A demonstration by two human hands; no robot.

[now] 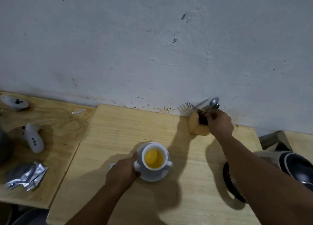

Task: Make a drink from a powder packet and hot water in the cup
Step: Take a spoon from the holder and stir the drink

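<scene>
A white cup [155,158] holding orange-yellow liquid stands on a white saucer [157,176] in the middle of the wooden table [118,131]. My left hand [122,171] grips the saucer's left edge. My right hand [220,123] is at the wooden cutlery holder [197,129] by the wall, fingers closed on the handle of a spoon [213,103] that stands in it. A fork [191,105] and a knife [202,103] also stick out of the holder. Torn silver packets [28,177] lie at the left.
A kettle with a dark base [232,182] sits at the right under my right forearm. Two white soft toys [34,139] lie on the left table, plus a torn strip [78,111]. A dark round object [3,145] is at the left edge. The wall runs right behind.
</scene>
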